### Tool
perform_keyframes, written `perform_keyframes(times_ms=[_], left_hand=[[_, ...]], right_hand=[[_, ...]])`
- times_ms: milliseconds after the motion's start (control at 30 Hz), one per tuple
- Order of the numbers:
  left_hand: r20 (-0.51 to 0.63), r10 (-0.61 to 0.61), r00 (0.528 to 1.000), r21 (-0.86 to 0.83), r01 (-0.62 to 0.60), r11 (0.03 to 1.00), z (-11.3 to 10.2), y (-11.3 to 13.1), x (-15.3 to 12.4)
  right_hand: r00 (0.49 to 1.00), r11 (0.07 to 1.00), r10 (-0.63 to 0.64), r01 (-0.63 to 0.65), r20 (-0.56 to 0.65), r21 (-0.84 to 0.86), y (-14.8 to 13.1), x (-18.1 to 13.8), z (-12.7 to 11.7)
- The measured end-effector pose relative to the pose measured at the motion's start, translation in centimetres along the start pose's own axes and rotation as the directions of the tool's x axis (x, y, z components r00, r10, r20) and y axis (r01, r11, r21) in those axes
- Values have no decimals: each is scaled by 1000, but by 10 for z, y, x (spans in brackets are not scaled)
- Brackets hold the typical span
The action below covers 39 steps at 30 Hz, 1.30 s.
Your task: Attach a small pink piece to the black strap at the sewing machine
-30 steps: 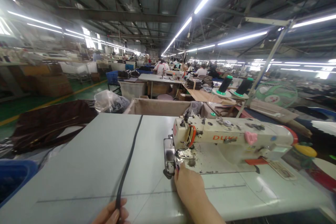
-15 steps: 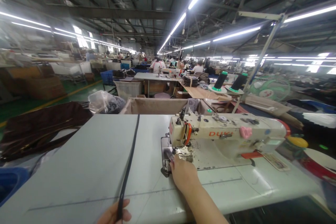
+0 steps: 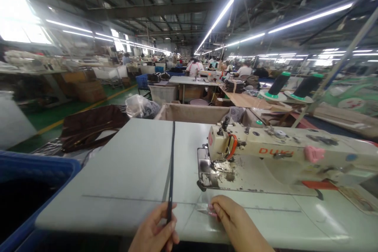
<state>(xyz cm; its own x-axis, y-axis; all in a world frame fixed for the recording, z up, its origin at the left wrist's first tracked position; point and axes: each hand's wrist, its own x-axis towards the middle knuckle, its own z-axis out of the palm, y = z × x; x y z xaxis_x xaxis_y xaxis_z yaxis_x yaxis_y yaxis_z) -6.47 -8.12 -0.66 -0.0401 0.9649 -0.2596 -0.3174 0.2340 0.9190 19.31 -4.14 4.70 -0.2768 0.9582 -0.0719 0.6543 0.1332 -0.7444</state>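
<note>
The left hand point(image 3: 155, 230) pinches a long narrow black strap point(image 3: 171, 165) at the near edge of the pale grey worktable point(image 3: 118, 173) — the strap runs straight to the far edge — while the right hand point(image 3: 233, 220), fingers curled, grips small snips point(image 3: 203, 210) before the cream sewing machine point(image 3: 280, 153).

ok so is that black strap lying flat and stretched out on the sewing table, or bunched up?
Stretched out: the black strap runs in one straight line across the table, its near end pinched in the left hand.
</note>
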Motion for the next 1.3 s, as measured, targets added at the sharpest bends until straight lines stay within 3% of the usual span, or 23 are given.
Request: perform_keyframes(times_ms=[133,300,467,667,767,967,1033,1133,1200,1300], left_hand=[[90,-3,996,19,2,1000,14,4,-1],[220,-22,975,69,8,998,10,3,-2],[226,-20,974,65,5,998,8,4,-4],[234,-3,972,0,3,1000,14,4,-7],[232,-21,972,-11,24,1000,17,4,-9],[221,-13,975,-38,22,999,20,5,-11],[207,-25,978,-71,40,997,22,9,-13],[189,-71,979,-193,108,975,24,16,-17],[179,-114,977,-273,161,948,25,18,-18],[147,-154,977,-328,195,924,26,18,-18]], right_hand=[[1000,991,-1,-1,12,137,-12,-10,16],[998,997,-68,69,16,-30,-22,-13,27],[992,985,-108,116,68,-130,-30,-11,35],[979,962,-202,206,41,-181,-32,-11,42],[954,926,-300,286,-19,-247,-26,-10,45],[850,835,-503,430,-158,-343,-15,-10,51],[866,881,-453,399,-211,-256,-14,-10,51],[960,975,-210,220,-184,40,-17,-10,49],[995,963,-53,73,-86,258,-23,-7,49],[1000,895,24,-22,2,446,-34,0,51]])
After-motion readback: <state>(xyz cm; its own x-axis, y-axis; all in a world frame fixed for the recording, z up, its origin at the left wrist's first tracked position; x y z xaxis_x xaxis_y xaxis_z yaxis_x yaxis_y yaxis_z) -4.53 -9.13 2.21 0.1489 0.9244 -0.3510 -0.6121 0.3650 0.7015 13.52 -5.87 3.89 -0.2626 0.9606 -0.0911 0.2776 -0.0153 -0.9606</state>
